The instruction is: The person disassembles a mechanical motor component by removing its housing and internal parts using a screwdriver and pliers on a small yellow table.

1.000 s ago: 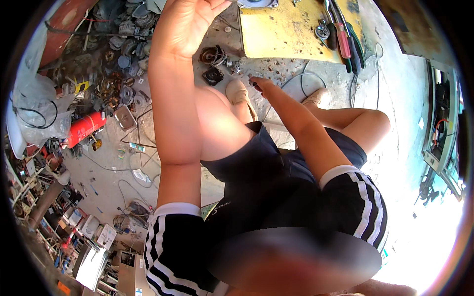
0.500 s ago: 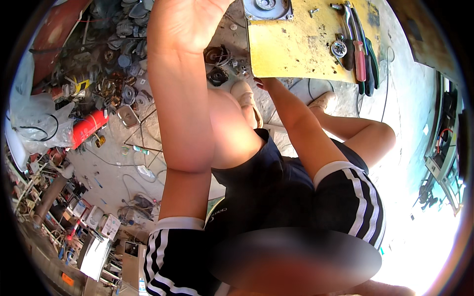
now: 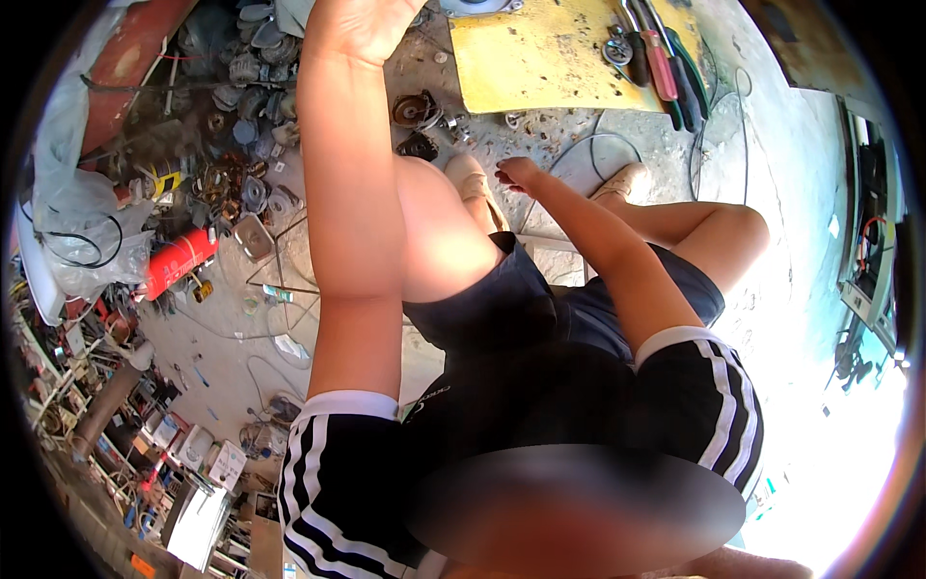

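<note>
My left hand is raised at the top edge, left of the yellow board. Only its wrist and palm base show; the fingers lie beyond the picture. My right hand hangs below the board's near edge, above the floor between my feet. Its fingers are curled in, and whatever they may hold is hidden. A grey metal motor cover sits at the board's far left corner, partly cut off. On the right of the board lie a red-handled screwdriver, dark-handled tools and a small round metal part.
Piled motor parts and a copper-wound part cover the floor at left. A red cylinder lies beside a clear plastic bag. Cables loop under the board. Cluttered equipment stands lower left.
My right hand has come away from the board's near edge and now shows below it. The board and its tools sit higher in view, so less of the motor cover is visible.
</note>
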{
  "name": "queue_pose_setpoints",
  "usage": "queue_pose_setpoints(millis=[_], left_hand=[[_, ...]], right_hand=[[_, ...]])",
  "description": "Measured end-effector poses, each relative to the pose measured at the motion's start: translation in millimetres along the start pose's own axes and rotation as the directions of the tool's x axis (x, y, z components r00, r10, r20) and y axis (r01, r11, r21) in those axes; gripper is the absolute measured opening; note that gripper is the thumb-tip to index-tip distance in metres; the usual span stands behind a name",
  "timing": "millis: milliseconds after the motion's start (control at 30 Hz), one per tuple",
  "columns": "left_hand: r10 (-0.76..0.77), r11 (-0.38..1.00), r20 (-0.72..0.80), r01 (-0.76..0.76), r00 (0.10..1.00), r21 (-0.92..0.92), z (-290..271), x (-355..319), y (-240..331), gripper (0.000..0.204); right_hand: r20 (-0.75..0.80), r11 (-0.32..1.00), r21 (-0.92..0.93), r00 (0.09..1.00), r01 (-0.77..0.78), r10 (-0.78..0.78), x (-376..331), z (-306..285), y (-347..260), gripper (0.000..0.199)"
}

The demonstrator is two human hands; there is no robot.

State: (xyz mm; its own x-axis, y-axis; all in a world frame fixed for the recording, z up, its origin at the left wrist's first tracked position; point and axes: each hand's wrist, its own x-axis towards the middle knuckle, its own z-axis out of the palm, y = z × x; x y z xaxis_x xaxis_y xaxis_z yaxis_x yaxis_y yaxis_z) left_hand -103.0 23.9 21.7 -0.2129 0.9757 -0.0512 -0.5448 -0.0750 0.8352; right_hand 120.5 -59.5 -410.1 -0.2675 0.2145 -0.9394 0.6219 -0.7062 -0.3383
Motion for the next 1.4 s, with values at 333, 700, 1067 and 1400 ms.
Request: queue_pose_setpoints(millis=[333, 700, 1067, 1400], left_hand=[[-0.157, 0.847, 0.35, 0.308, 0.923, -0.432, -57, 27, -59, 0.079], [-0.13, 0.96, 0.547, 0.244, 0.827, -0.141, 19, -20, -42, 0.098], [-0.098, 0.987, 0.33, 0.135, 0.939, -0.09, -1, -28, -33, 0.098], [-0.12, 0.98, 0.229, 0.152, 0.966, -0.131, -16, -30, -29, 0.095]], right_hand=[[0.111, 0.846, -0.248, 0.881, 0.472, -0.459, -186, -53, -27, 0.032], [-0.595, 0.469, -0.518, 0.092, 0.715, -0.798, -338, -130, -93, 0.024], [-0.595, 0.51, -0.753, -0.1, 0.416, -0.797, -342, -162, -126, 0.021], [-0.578, 0.597, -0.799, 0.178, 0.073, -0.796, -315, -169, -138, 0.03]])
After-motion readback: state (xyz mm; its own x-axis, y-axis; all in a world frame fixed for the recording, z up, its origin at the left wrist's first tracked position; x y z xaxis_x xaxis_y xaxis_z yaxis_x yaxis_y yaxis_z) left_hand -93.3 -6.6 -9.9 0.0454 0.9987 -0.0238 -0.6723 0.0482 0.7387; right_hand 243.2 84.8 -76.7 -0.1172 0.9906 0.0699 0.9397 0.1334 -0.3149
